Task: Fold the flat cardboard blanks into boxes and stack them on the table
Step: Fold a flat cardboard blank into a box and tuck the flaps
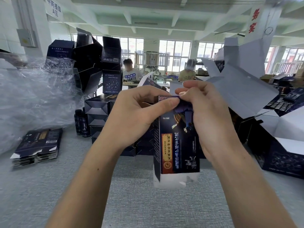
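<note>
Head view: box [176,145] pinched between both hands [172,111].

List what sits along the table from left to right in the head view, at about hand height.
Plastic wrap → pile of flat blanks → dark bottles → stack of folded boxes → left hand → box being folded → right hand → large open boxes.

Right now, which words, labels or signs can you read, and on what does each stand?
"A区": white hanging sign, upper line unclear.
"务实": red characters on the pillar.
"LANTIS": white T-shirt, partly hidden.
Box held by both hands: print blurred, unreadable.
Flat blanks: barcode label, too small.
</note>
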